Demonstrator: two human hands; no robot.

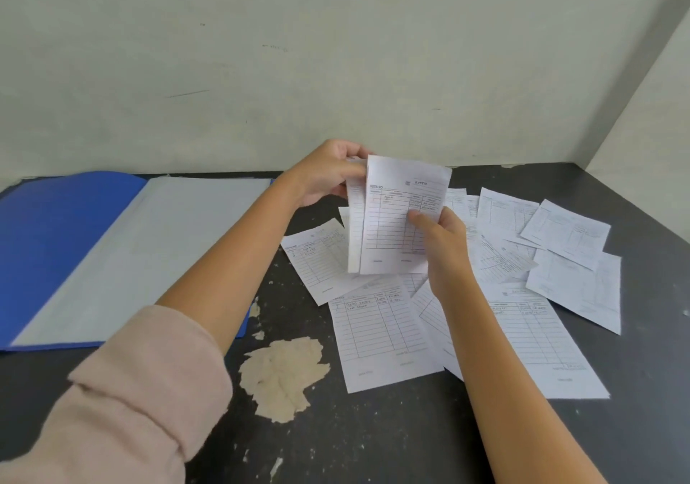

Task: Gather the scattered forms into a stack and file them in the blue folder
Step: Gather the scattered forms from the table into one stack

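Both my hands hold a small stack of white printed forms (392,222) upright above the table. My left hand (328,169) pinches its top left corner, and my right hand (444,244) grips its lower right edge with the thumb on the front sheet. Several more forms (377,330) lie scattered and overlapping on the dark table below and to the right, reaching out to a sheet at the far right (575,285). The blue folder (52,244) lies open flat at the left, its pale inner page (157,244) facing up.
The dark table (373,446) has a large patch of peeled surface (283,375) near its front middle. A pale wall stands just behind the table and another closes the right side. My pink sleeve (130,401) covers the lower left.
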